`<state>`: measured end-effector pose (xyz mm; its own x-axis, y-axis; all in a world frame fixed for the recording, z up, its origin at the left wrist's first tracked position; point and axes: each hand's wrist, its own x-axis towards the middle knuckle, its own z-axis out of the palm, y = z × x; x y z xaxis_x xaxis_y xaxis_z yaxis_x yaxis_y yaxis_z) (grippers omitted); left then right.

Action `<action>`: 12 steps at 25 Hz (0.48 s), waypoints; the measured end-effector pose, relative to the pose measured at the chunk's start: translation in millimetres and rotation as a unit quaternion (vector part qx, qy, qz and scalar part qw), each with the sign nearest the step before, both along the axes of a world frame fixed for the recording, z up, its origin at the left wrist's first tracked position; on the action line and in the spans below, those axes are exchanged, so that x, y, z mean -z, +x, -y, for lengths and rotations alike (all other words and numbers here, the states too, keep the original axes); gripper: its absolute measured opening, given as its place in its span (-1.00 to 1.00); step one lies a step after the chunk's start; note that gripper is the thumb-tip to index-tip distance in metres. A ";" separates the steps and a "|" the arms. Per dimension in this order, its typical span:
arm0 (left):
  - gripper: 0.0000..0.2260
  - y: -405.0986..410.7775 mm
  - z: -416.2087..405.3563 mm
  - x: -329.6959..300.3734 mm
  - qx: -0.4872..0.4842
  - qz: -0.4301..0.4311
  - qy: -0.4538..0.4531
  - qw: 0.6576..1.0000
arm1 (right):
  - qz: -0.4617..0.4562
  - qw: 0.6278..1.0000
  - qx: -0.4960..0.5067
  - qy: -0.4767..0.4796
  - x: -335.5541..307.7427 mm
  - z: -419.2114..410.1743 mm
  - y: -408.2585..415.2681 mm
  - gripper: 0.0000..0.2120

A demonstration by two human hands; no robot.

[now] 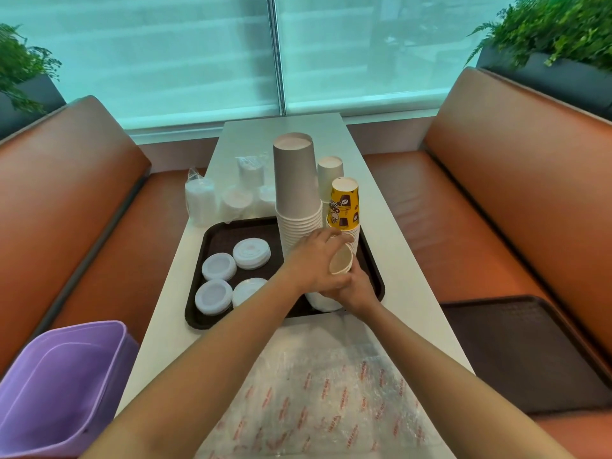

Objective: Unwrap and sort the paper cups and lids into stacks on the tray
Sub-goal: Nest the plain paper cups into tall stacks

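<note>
A dark brown tray (212,233) lies on the white table. On it stand a tall stack of grey cups (296,190), a smaller grey stack (330,173) behind, and a yellow printed stack (344,207), all upside down. Several white lids (251,253) lie on the tray's left half. My left hand (314,260) grips a small white cup (341,261) tilted on its side, mouth toward me, above the tray's right front. My right hand (356,289) sits just under it, touching a low white stack (323,301) at the tray's front edge; its fingers are partly hidden.
Wrapped packs of lids (200,200) and cups (250,183) sit behind the tray. A clear printed plastic wrapper (331,399) lies on the near table. A purple bin (63,389) stands at lower left, a second dark tray (523,352) on the right bench.
</note>
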<state>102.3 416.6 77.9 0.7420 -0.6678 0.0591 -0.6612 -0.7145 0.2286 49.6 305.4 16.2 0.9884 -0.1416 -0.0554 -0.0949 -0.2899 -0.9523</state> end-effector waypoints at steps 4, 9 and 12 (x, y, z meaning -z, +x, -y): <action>-0.31 6.5 9.1 -4.1 0.007 0.016 0.105 0.994 | -0.011 1.000 0.010 0.011 -1.5 2.6 -0.7 -0.09; -0.30 7.0 13.5 -19.1 0.013 -0.019 0.145 0.989 | -0.026 1.000 0.008 0.002 1.1 3.0 -2.9 -0.10; -0.32 6.4 13.4 -31.6 0.017 -0.019 0.134 0.991 | -0.035 0.999 0.007 0.000 -4.4 -0.3 -7.2 -0.03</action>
<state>108.8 403.2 109.5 0.7172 -0.6804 -0.1506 -0.6807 -0.7303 0.0582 42.4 305.7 20.6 0.9801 -0.1551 -0.1239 -0.1649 -0.2885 -0.9432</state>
